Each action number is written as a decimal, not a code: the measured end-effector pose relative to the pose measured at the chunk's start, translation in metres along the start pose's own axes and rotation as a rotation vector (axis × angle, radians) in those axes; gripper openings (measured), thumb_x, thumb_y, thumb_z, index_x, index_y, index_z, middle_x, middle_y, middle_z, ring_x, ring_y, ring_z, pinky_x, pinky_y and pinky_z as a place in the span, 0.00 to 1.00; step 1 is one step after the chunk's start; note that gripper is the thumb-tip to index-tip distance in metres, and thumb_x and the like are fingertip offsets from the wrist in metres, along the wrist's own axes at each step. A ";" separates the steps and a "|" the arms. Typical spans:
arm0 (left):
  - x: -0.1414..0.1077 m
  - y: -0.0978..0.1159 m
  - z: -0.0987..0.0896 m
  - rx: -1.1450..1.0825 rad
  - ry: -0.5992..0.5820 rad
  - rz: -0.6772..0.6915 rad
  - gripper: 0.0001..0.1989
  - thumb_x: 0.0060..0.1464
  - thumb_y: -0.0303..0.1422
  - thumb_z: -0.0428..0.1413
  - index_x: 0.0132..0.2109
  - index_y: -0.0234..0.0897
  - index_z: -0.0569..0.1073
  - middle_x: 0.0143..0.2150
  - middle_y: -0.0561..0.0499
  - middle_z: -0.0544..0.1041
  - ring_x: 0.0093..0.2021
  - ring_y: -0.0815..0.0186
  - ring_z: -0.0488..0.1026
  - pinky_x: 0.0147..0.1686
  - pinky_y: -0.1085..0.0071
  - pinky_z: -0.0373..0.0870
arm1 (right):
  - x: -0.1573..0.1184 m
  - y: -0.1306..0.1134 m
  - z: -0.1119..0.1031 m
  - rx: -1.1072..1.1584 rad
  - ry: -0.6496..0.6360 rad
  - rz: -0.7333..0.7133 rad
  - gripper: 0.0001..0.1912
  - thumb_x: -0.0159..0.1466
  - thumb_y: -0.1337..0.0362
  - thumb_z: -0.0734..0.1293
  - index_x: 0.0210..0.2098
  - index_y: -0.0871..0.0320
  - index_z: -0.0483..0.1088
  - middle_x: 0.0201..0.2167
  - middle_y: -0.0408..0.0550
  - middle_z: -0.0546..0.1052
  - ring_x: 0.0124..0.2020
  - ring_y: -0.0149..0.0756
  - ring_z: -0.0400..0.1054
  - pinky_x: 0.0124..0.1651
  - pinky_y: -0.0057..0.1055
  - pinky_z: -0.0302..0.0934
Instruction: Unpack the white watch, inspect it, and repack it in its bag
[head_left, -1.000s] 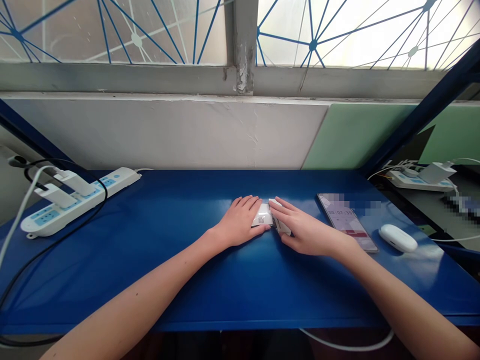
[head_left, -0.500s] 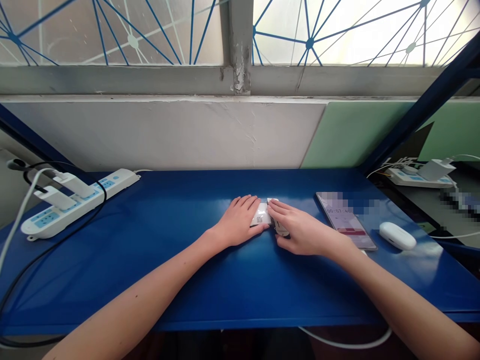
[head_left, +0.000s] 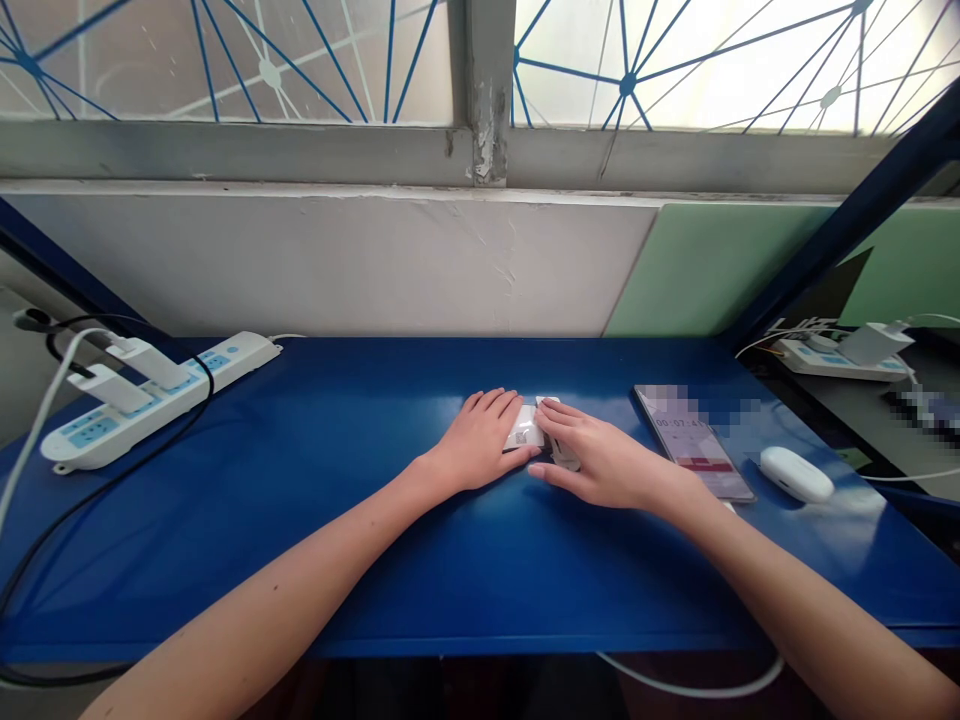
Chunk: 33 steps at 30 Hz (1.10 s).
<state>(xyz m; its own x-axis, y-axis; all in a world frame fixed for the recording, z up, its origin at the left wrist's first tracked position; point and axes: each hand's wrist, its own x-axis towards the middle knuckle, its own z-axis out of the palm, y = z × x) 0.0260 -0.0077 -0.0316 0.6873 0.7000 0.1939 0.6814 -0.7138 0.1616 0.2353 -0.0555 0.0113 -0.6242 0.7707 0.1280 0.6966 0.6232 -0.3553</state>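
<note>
Glossy white packet (head_left: pixel 525 430), partly covered

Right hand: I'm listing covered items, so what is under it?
Part of a white piece shows under the right hand, beside a white packet. The rest is covered; its full shape cannot be seen.

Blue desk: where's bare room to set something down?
Bare: between power strip and left hand; from right hand to desk's near edge, between forearms. Crowded: middle, both hands on white items; right side, phone beside white case.
</note>
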 end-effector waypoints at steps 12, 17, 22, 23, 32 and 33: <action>0.000 0.000 -0.001 0.016 -0.017 0.000 0.34 0.63 0.53 0.42 0.64 0.32 0.58 0.65 0.39 0.62 0.66 0.51 0.56 0.62 0.54 0.50 | 0.000 -0.007 0.003 -0.022 0.014 0.036 0.29 0.64 0.47 0.62 0.54 0.63 0.64 0.55 0.64 0.71 0.64 0.57 0.56 0.60 0.50 0.58; 0.000 -0.001 0.002 0.009 0.003 -0.004 0.34 0.62 0.54 0.43 0.64 0.32 0.58 0.65 0.38 0.62 0.65 0.50 0.56 0.62 0.53 0.50 | 0.000 -0.005 0.003 -0.028 0.021 0.022 0.29 0.63 0.47 0.63 0.53 0.62 0.65 0.53 0.64 0.72 0.63 0.57 0.57 0.61 0.50 0.58; 0.001 0.000 0.000 0.002 -0.001 0.004 0.33 0.62 0.53 0.44 0.63 0.31 0.59 0.65 0.38 0.63 0.65 0.49 0.57 0.61 0.54 0.51 | 0.002 -0.001 0.004 -0.018 0.073 0.010 0.22 0.63 0.50 0.64 0.49 0.60 0.68 0.48 0.60 0.76 0.61 0.54 0.62 0.59 0.48 0.61; 0.001 0.000 0.000 0.001 -0.002 0.005 0.34 0.62 0.53 0.45 0.63 0.31 0.59 0.65 0.38 0.63 0.65 0.49 0.57 0.62 0.54 0.51 | 0.002 0.001 0.004 -0.015 0.091 0.002 0.20 0.65 0.52 0.63 0.48 0.59 0.69 0.47 0.58 0.77 0.60 0.53 0.62 0.60 0.47 0.61; 0.001 0.001 -0.003 -0.012 -0.017 0.003 0.35 0.62 0.52 0.43 0.64 0.29 0.59 0.65 0.37 0.61 0.65 0.50 0.57 0.62 0.53 0.50 | 0.003 0.025 0.006 -0.057 0.048 0.046 0.27 0.69 0.52 0.56 0.60 0.63 0.63 0.60 0.62 0.68 0.64 0.52 0.57 0.63 0.51 0.55; 0.001 0.001 -0.004 -0.013 -0.021 -0.001 0.35 0.62 0.52 0.44 0.64 0.29 0.59 0.65 0.37 0.61 0.65 0.50 0.57 0.62 0.53 0.50 | 0.003 0.026 0.005 -0.052 0.038 0.046 0.28 0.69 0.51 0.56 0.61 0.63 0.62 0.61 0.61 0.67 0.64 0.51 0.57 0.62 0.51 0.56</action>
<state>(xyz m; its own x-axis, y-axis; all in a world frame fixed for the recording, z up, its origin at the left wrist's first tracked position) 0.0264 -0.0076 -0.0275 0.6916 0.7011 0.1736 0.6791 -0.7130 0.1742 0.2499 -0.0380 -0.0025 -0.5781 0.8024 0.1484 0.7420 0.5926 -0.3134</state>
